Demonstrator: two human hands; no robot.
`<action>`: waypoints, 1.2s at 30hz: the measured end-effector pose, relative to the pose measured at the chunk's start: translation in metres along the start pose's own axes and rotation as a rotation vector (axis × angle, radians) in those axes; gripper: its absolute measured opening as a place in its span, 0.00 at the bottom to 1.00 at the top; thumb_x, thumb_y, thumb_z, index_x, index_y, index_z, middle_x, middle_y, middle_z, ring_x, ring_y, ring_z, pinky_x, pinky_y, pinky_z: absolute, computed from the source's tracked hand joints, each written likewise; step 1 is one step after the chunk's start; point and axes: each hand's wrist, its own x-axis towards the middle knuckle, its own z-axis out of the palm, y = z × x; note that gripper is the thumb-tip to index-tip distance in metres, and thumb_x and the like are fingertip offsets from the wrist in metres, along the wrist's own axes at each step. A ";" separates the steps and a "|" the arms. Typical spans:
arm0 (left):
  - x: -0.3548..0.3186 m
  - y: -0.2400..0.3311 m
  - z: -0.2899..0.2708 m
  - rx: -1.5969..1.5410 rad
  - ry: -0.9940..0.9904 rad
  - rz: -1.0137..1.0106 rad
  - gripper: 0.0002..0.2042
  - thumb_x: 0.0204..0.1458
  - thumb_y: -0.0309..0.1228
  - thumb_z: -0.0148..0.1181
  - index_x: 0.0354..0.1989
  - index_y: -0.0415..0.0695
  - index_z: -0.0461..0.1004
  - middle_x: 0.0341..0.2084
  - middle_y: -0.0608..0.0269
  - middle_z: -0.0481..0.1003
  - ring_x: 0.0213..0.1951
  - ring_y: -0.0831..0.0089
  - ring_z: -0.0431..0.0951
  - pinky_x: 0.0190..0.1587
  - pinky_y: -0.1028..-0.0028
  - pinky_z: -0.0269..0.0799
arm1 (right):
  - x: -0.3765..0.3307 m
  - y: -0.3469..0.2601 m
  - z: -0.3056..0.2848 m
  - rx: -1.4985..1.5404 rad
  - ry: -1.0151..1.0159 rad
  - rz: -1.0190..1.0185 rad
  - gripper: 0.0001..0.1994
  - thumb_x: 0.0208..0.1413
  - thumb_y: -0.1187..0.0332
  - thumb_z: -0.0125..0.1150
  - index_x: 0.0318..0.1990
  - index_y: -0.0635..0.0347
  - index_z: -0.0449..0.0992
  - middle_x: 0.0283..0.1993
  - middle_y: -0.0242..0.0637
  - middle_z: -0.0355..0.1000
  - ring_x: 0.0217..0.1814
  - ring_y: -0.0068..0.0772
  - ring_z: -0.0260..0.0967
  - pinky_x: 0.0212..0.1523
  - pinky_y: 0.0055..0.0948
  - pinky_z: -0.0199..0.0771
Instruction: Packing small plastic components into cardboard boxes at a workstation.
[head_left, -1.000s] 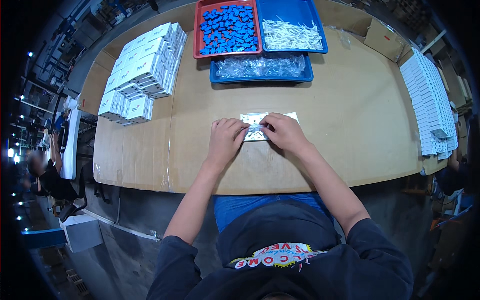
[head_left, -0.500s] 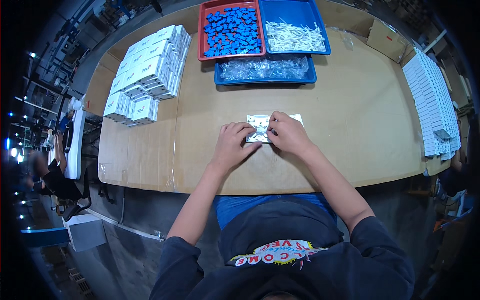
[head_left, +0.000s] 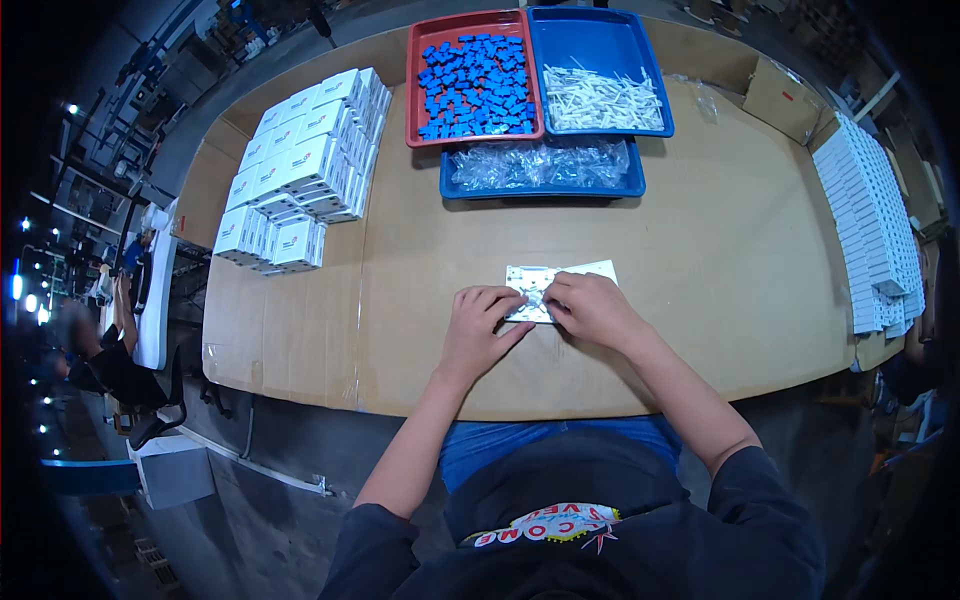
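— Two hands on one piece, is that right?

— Yes. The left hand (head_left: 483,325) and the right hand (head_left: 596,312) both press on a flat white card (head_left: 556,285) lying on the worktop (head_left: 700,260) near the middle of its near edge. The fingers curl down onto the card; whether they pinch anything small I cannot tell, as the fingertips hide it.

— What is the surface like?

— Brown cardboard sheeting, matte, with seams showing, rounded at the corners.

— And at the far edge?

— Three shallow plastic trays. A red tray (head_left: 415,90) holds small blue blocky parts (head_left: 475,85). Beside it to the right, touching it, a blue tray (head_left: 655,100) holds pale thin stick-like parts (head_left: 600,98). Just in front of both, a second blue tray (head_left: 540,188) is filled with crinkled clear plastic bags (head_left: 540,163).

— The sides?

— At the far left corner, glossy white small boxes (head_left: 300,170) are stacked in rows. Along the right edge, flat white folded cartons (head_left: 870,220) overlap in a long row. A brown cardboard box (head_left: 783,100) sits at the far right corner.
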 end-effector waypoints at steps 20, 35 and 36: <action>0.011 0.002 -0.013 -0.005 0.000 -0.070 0.39 0.45 0.44 0.77 0.65 0.41 0.69 0.64 0.47 0.69 0.66 0.47 0.69 0.68 0.52 0.63 | 0.321 0.091 -0.109 -0.153 0.257 0.098 0.14 0.63 0.62 0.59 0.52 0.55 0.83 0.48 0.45 0.82 0.51 0.53 0.79 0.52 0.49 0.78; 0.015 -0.009 -0.010 0.001 -0.101 -0.123 0.41 0.47 0.49 0.75 0.67 0.41 0.67 0.65 0.53 0.70 0.68 0.54 0.68 0.71 0.48 0.59 | 0.456 0.138 -0.095 -0.589 0.371 0.096 0.16 0.67 0.63 0.58 0.56 0.58 0.81 0.57 0.44 0.73 0.64 0.46 0.70 0.64 0.51 0.71; 0.015 -0.010 -0.011 -0.009 -0.101 -0.130 0.41 0.47 0.49 0.76 0.67 0.40 0.67 0.65 0.53 0.71 0.68 0.54 0.68 0.70 0.48 0.59 | 0.460 0.138 -0.094 -0.624 0.328 0.103 0.16 0.66 0.63 0.59 0.57 0.57 0.81 0.56 0.44 0.74 0.63 0.46 0.70 0.64 0.52 0.71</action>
